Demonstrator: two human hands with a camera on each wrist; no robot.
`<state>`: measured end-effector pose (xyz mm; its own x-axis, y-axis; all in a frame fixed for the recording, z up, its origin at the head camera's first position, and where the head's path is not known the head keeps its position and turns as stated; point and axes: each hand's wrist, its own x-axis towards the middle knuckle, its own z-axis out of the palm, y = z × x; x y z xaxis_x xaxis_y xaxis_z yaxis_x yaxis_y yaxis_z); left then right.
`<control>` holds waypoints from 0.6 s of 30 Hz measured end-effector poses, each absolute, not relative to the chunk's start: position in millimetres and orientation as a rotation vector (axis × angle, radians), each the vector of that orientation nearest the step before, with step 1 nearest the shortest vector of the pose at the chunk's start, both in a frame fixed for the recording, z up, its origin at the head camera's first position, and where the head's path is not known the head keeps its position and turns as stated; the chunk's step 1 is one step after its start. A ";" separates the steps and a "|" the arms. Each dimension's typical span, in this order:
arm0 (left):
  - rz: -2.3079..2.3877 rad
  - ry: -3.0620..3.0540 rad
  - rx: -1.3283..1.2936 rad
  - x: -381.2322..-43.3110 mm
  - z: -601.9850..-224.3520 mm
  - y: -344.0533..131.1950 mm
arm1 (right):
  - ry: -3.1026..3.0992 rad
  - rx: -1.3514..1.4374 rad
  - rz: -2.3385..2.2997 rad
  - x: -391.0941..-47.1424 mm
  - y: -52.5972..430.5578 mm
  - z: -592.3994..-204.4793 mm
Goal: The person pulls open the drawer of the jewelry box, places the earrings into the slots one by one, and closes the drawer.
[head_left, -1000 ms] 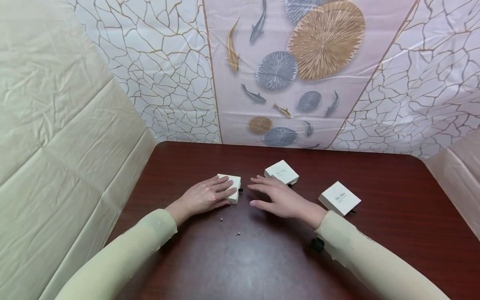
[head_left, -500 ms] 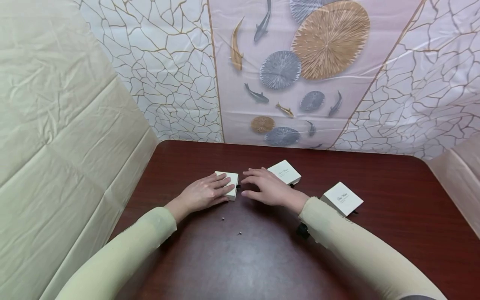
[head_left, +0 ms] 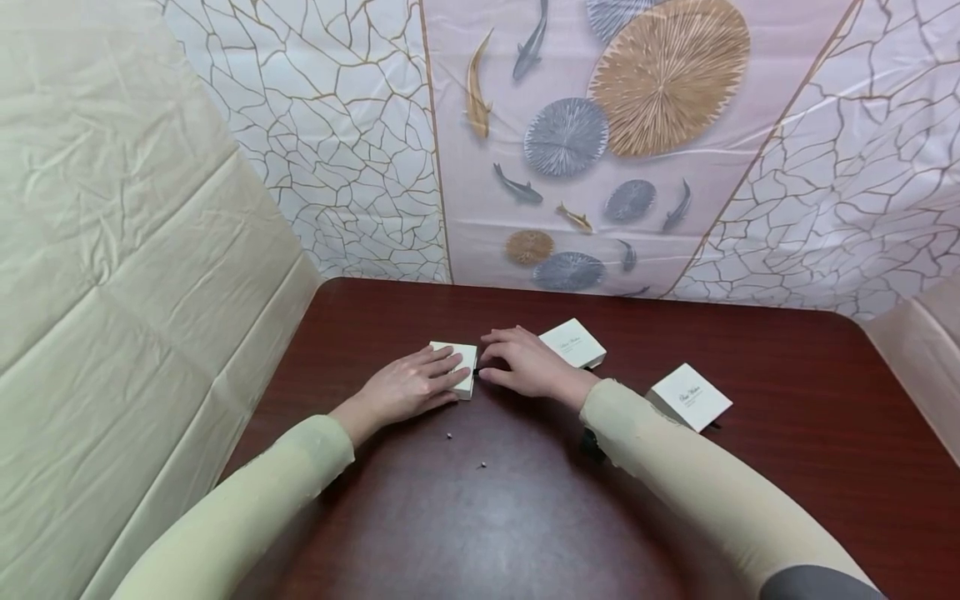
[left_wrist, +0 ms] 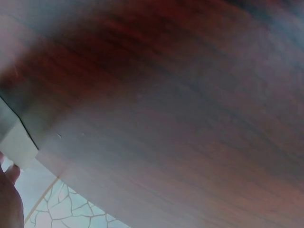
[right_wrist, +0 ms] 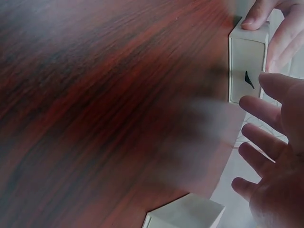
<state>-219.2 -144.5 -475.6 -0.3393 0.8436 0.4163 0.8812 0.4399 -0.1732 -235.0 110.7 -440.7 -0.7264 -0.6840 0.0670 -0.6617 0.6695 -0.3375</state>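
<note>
Nearest: L sleeve (head_left: 247,500) & R sleeve (head_left: 697,471), w/ a black gadget (head_left: 592,445) under R cuff. Past them on the bench (head_left: 480,542), one tiny bit (head_left: 449,436) and a 2nd bit (head_left: 483,465), too small to ID, well apart from the box.

Then the box (head_left: 464,386), white, flat on bench, L of ctr. L hand (head_left: 416,381) rests on it, fingers apart & straight across the lid. R hand (head_left: 525,364) is just beside its R side, fingers apart, nothing held.

Head view hardly shows the tab; R wrist view does: black tab (right_wrist: 249,80) mid-face on the box's R side, R thumb & fingers close by, not pinching it. Same view has L thumb against the near side, hidden in part from above. L wrist view: mostly blurred bench, w/ part of a hand & pale box edge at lower L.

In the way: L fingers cover much of lid & its print; R hand hides a corner of mid box (head_left: 576,343); R sleeve overlaps R box (head_left: 690,397) slightly.

Far: patterned backdrop (head_left: 360,167) w/ fish & discs.
</note>
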 end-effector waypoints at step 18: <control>-0.117 -2.249 -1.436 -216.4 -475.5 -144.2 | 2.829 -1.085 -0.621 -239.1 97.5 -452.2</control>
